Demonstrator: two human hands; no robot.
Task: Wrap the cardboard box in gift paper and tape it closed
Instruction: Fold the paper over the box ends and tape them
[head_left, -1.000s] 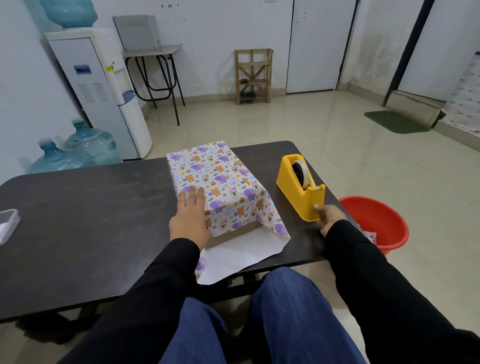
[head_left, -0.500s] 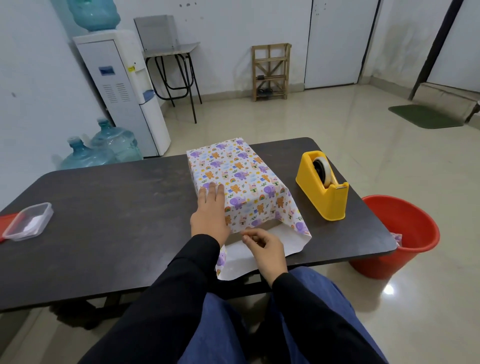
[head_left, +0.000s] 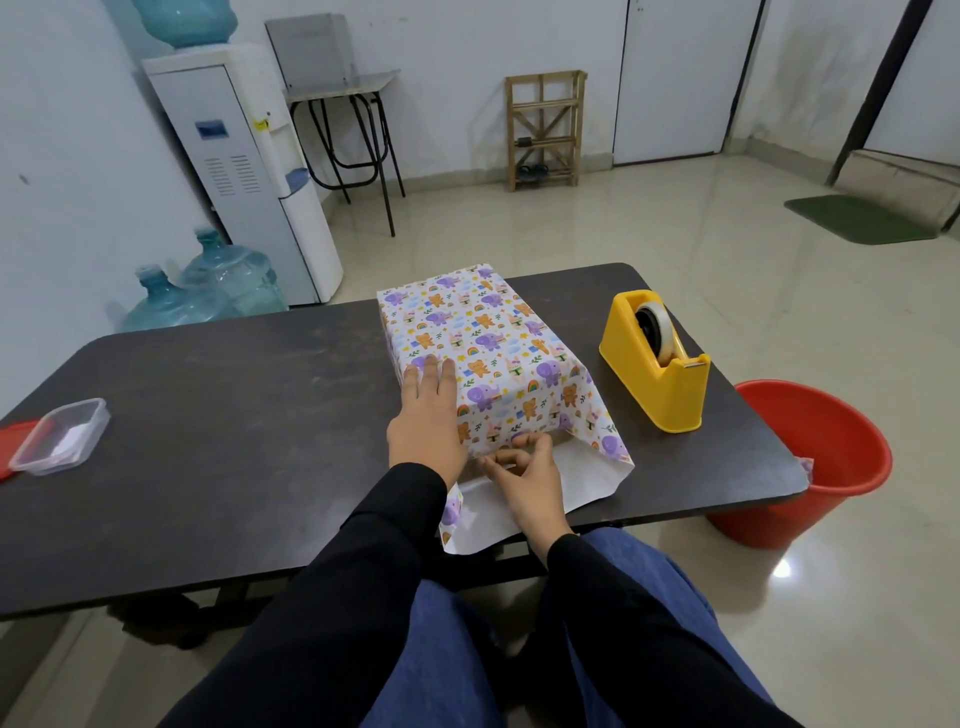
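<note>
Paper-covered box (head_left: 478, 332) on worktop (head_left: 234, 441), long axis pointing away from person. Left hand (head_left: 426, 431) flat on top, fingers straight. Right hand (head_left: 524, 478) at open near flap (head_left: 587, 478); grip curled, contents cannot tell.

Animal-print gift paper (head_left: 488, 343) drapes the hidden box on the dark counter (head_left: 234, 415). Its near end is open, white flap lying flat. A yellow tape dispenser (head_left: 654, 384) stands apart, rightward.

A: How is the left hand (head_left: 426, 421)?
B: Flat, palm down, fingers (head_left: 431, 375) straight and together, black sleeve (head_left: 358, 561) stretched forward.
A: And the right hand (head_left: 527, 480)?
B: Just beside its wrist, fingers curled, thumb near forefinger; any hold is unclear.
</note>
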